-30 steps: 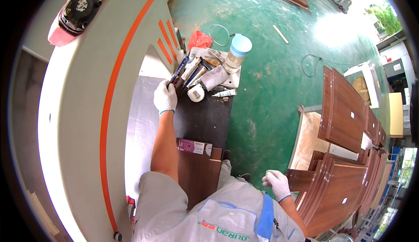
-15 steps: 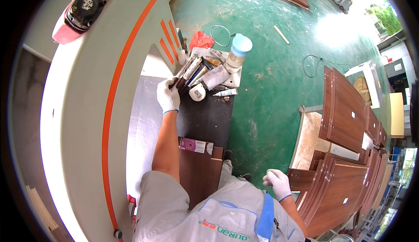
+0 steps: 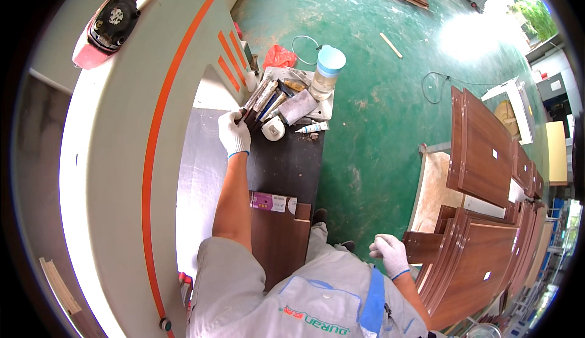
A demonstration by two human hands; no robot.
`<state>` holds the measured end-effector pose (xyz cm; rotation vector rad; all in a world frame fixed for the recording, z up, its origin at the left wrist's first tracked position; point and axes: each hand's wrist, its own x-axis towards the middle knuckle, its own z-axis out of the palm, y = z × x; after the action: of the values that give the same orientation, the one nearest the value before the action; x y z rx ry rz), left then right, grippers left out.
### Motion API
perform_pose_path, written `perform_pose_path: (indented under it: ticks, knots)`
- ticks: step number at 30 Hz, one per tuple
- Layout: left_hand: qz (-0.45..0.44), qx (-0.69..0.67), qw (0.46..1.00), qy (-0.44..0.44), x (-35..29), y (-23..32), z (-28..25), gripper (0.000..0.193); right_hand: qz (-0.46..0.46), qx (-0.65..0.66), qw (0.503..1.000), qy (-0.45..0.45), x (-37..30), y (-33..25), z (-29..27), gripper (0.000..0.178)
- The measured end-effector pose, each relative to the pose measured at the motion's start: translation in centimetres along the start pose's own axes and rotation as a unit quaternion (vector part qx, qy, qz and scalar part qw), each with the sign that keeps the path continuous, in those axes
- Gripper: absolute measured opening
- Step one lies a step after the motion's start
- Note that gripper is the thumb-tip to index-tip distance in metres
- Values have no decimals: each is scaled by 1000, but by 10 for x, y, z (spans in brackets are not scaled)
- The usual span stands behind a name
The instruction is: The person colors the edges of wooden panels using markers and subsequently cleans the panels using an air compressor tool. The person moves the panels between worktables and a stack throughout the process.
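At the far left stood a pale machine body (image 3: 122, 155) with an orange stripe (image 3: 150, 155) curving down its side and a red and black fitting (image 3: 113, 24) at its top. Beside it, the gloved left hand (image 3: 234, 133) reached over the dark tabletop (image 3: 283, 167), its fingers drawn in narrowly at the near ends of a bundle of slim tubes (image 3: 263, 96); whether it gripped one or only touched them could not be told. The bundle lay slanted at the tabletop's far end, just right of the fingertips. Nearer the person, a brown panel (image 3: 280, 240) bore a purple and white label (image 3: 272, 202). A white tape measure (image 3: 273, 128) rested just right of the hand, with a crumpled red bag (image 3: 278, 56) beyond the tubes. Next came a greyish block (image 3: 297, 106), a small white tube (image 3: 312, 128) and an upright clear jar with a blue lid (image 3: 327, 73). Farther right, well apart from the tubes, the gloved right hand (image 3: 390, 253) hung with fingers bent inward; its grip and contents could not be told. Stacked brown boards (image 3: 469, 259) stood just beside it.
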<state>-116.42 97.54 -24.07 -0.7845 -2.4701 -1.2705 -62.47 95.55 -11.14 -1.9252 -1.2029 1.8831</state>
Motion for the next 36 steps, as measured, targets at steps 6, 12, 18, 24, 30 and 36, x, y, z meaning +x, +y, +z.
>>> perform_pose_path:
  ticks: [6,12,18,24,30,36]
  knots:
    - [-12,-16,1000,13,-2,-2,-11,14,-8,-4,1000,-6,1,1,-1,32]
    - [-87,-199,974,-61,-54,124,-57,18,-119,9,993,-22,-13,-11,-8,24]
    - [-56,-470,761,-445,-206,257,-123,19,-297,209,922,-134,-31,-54,-10,26]
    - [82,-377,645,-660,-258,354,-138,26,-282,258,923,-51,-70,-41,-93,15]
    - [477,-231,545,-650,-319,444,-132,19,-304,325,882,158,-129,29,-165,14]
    - [532,-274,498,-627,-379,489,-83,15,-397,572,621,361,-182,132,-258,23]
